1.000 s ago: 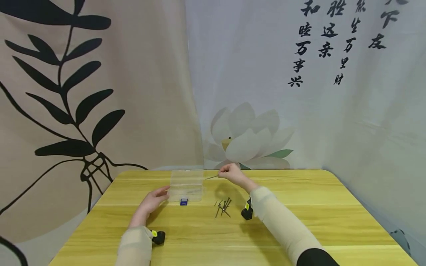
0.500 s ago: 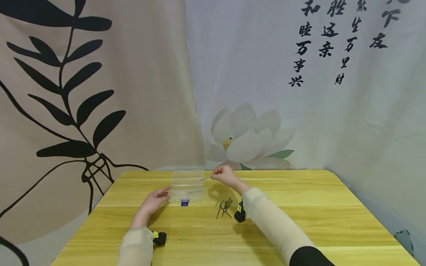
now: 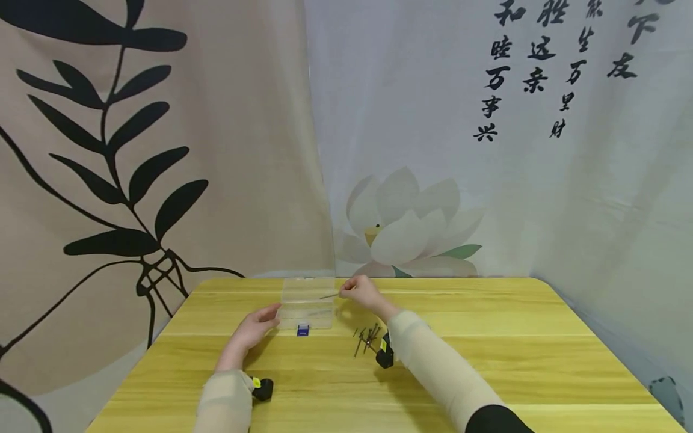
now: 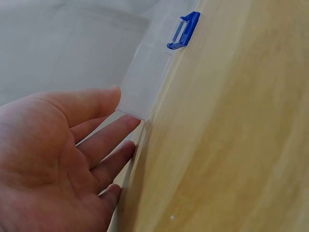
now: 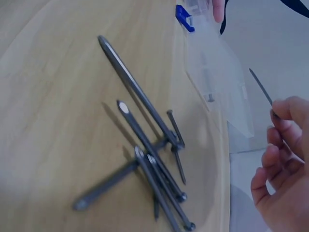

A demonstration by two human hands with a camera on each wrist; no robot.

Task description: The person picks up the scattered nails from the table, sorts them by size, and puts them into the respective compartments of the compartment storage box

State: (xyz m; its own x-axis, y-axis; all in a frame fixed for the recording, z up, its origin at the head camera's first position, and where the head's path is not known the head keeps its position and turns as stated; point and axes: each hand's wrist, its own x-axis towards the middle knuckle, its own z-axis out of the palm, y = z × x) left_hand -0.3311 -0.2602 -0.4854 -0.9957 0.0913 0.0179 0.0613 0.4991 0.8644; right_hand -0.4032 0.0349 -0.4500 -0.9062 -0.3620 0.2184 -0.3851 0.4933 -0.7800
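Observation:
A clear plastic box (image 3: 289,314) with a blue latch (image 4: 186,30) stands near the table's far edge, its lid (image 3: 305,288) raised at the back. My left hand (image 3: 255,328) rests thumb and fingertips against the box's left end, the fingers fairly straight. Between thumb and fingers my right hand (image 3: 361,291) pinches a thin nail (image 5: 260,86) near its head, the point directed left, overlapping the open box in the head view. Inside the box lies another nail (image 5: 209,92). A loose pile of several nails (image 3: 368,340) of different sizes lies on the table, nearer than my right hand.
The wooden table (image 3: 325,385) ends just behind the box, in front of a printed cloth backdrop (image 3: 260,150). A black wrist camera (image 3: 385,352) on the right sleeve hangs close beside the nail pile. Another wrist camera (image 3: 263,389) is on the left sleeve.
My right hand has moved left and slightly down, bringing the pinched nail from beside the box to over its right part. The left hand stays at the box's left end.

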